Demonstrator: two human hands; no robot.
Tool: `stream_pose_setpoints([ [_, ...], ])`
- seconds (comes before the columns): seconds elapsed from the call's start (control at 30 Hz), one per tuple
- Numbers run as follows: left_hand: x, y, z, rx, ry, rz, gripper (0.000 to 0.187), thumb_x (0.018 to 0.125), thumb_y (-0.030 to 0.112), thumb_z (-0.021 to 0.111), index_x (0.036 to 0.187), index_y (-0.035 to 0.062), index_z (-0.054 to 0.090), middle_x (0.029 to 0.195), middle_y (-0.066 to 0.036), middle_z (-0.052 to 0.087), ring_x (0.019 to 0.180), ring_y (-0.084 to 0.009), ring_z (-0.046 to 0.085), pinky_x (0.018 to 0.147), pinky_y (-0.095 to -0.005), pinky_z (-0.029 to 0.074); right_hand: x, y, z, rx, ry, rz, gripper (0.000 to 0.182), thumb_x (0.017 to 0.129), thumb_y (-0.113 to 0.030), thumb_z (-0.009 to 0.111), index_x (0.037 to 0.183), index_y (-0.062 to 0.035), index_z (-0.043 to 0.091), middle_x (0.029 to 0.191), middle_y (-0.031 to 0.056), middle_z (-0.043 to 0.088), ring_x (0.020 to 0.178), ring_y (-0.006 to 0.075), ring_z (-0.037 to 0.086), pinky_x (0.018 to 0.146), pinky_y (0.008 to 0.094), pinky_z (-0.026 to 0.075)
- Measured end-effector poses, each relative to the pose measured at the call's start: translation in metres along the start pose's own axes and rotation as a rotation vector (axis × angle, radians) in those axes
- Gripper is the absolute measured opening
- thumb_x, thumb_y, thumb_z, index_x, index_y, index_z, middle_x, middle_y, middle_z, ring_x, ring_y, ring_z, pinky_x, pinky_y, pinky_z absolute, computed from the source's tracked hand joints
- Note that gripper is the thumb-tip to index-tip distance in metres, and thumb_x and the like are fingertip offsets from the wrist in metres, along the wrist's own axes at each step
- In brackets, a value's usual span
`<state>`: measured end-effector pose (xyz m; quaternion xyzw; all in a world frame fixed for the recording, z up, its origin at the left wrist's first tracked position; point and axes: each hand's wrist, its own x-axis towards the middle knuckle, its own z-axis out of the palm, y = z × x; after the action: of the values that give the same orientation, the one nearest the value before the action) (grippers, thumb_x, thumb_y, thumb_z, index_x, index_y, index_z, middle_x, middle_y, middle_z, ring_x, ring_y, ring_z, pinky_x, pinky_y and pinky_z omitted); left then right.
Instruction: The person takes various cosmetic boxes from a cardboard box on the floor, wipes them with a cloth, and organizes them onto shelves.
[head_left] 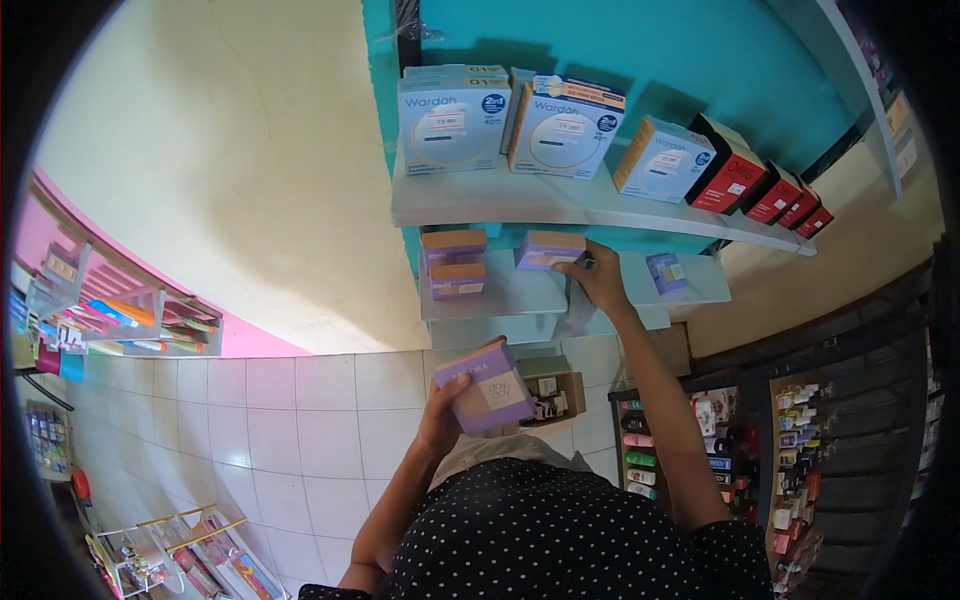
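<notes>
My left hand (441, 416) grips a purple box (493, 390) with a beige panel reading "day day", held up in front of my body. At the lower shelf (520, 298), my right hand (600, 280) is closed on the right end of a smaller purple box (549, 250) with a tan top, its thumb on the front face. A greyish cloth (577, 308) hangs just below that hand, over the shelf's edge. To the left stand two similar purple boxes (457, 281), one in front of the other. Farther right sits a small purple box (666, 273).
Above, a white shelf (470, 203) carries light blue Wardah boxes (453, 130) and several red and black boxes (730, 175). On the tiled floor, an open carton (569, 398) holds small items. Dark racks (745, 400) of bottles stand right; a wire rack (165, 545) stands lower left.
</notes>
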<state>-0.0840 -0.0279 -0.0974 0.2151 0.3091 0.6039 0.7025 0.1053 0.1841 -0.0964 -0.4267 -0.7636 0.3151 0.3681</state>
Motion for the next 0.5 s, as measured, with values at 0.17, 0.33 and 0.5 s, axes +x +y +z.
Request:
stream_pose_setpoints([
  [0.17, -0.001, -0.015, -0.013, -0.057, 0.081, 0.016, 0.056, 0.071, 0.033, 0.056, 0.113, -0.0010, 0.043, 0.099, -0.011, 0.051, 0.090, -0.0191, 0.050, 0.078, -0.0311, 0.042, 0.012, 0.004, 0.013, 0.021, -0.071, 0.012, 0.038, 0.061, -0.016, 0.070, 0.093, 0.0000, 0.058, 0.077, 0.0093, 0.062, 0.066, 0.0124, 0.053, 0.064, 0.0248, 0.042],
  [0.33, -0.003, -0.016, -0.017, -0.043, 0.131, 0.016, 0.054, 0.070, 0.033, 0.056, 0.112, -0.0001, 0.043, 0.097, -0.011, 0.050, 0.089, -0.0197, 0.051, 0.077, -0.0320, 0.043, 0.013, 0.002, 0.015, 0.070, -0.094, -0.004, 0.037, 0.061, -0.016, 0.071, 0.093, -0.0005, 0.058, 0.077, 0.0089, 0.062, 0.065, 0.0118, 0.052, 0.064, 0.0249, 0.042],
  [0.5, 0.001, -0.015, -0.014, -0.054, 0.115, -0.034, 0.055, 0.070, 0.033, 0.056, 0.112, -0.0001, 0.042, 0.097, -0.011, 0.050, 0.089, -0.0200, 0.051, 0.076, -0.0322, 0.043, 0.015, 0.010, 0.014, 0.094, -0.119, 0.018, 0.040, 0.060, -0.017, 0.071, 0.094, -0.0004, 0.058, 0.078, 0.0092, 0.062, 0.066, 0.0124, 0.053, 0.063, 0.0250, 0.042],
])
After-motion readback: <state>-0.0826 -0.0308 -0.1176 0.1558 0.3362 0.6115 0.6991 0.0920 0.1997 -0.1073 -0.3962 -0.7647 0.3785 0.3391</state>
